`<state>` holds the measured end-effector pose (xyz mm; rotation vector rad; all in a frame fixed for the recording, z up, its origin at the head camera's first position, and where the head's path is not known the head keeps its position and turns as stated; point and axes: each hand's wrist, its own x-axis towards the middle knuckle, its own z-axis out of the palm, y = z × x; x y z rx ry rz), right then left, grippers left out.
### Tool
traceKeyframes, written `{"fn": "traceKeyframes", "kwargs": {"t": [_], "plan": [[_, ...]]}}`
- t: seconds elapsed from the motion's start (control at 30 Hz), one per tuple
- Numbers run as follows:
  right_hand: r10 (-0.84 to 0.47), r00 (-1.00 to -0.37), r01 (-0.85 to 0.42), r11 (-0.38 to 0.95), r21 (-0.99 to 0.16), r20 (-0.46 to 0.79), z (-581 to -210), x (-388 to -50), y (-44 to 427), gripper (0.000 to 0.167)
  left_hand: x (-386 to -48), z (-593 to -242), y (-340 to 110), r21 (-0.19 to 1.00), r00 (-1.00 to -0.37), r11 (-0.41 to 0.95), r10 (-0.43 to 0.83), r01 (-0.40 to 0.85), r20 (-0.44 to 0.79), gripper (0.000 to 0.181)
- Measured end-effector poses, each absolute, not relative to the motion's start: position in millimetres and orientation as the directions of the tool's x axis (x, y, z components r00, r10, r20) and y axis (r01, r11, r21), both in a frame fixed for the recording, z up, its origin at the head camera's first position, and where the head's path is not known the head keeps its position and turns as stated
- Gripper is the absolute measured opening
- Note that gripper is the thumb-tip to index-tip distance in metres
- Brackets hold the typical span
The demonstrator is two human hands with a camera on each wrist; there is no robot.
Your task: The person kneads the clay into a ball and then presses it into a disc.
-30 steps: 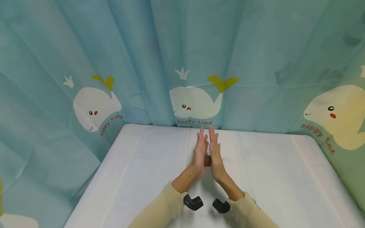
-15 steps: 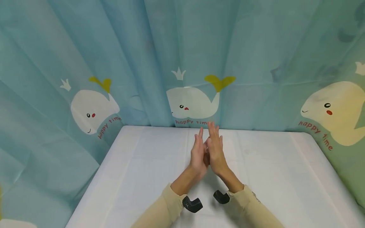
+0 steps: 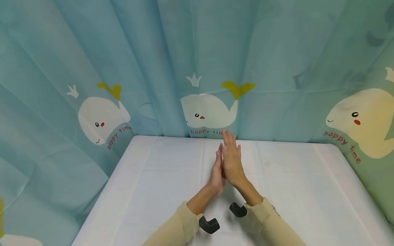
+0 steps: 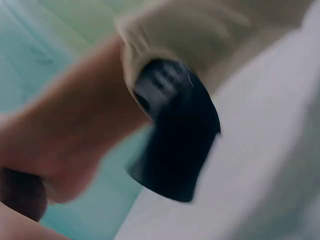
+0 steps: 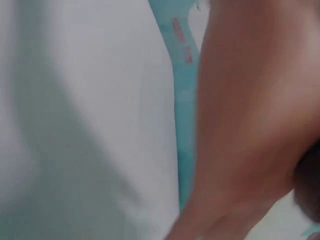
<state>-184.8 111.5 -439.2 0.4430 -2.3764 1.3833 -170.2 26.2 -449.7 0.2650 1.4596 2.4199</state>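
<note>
Both hands stand palm to palm above the white table, fingers pointing away and mostly straight. The left hand [image 3: 217, 176] presses from one side. Against it, a little farther forward, lies the right hand [image 3: 233, 165]. A dark brown rounded lump [image 4: 22, 195] sits between the palms. In the head view the hands hide nearly all of it; its material cannot be told. The right wrist view shows part of the brown lump [image 5: 308, 187] at its right edge, beside the blurred right hand [image 5: 250, 165].
A white-covered table [image 3: 292, 191] lies beneath the hands. Behind it hangs a blue-green curtain [image 3: 277, 68] printed with whales. Black curved wrist devices [image 3: 209, 225] stick out from the beige sleeves [image 3: 176, 223].
The palms have slid against each other: the right hand has gone forward and the left back. The brown lump, plainer to see between them earlier, is now mostly covered.
</note>
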Motion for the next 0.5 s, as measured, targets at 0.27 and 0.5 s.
{"fn": "traceKeyframes", "kwargs": {"t": [0.27, 0.5], "plan": [[-0.110, -0.898, -0.437, 0.348, -0.829, 0.426, -458.5, -170.8, 106.1, 0.058, -183.0, -438.5, 15.5, 0.784, -0.949, -0.585, 0.315, -0.209, -0.018, 0.065], [-0.145, -0.865, -0.501, 0.301, -0.811, 0.480, -444.4, -149.0, 90.4, 0.057, -192.2, -453.3, 19.4, 0.924, -0.954, -0.379, 0.291, -0.045, 0.073, 0.079]]}}
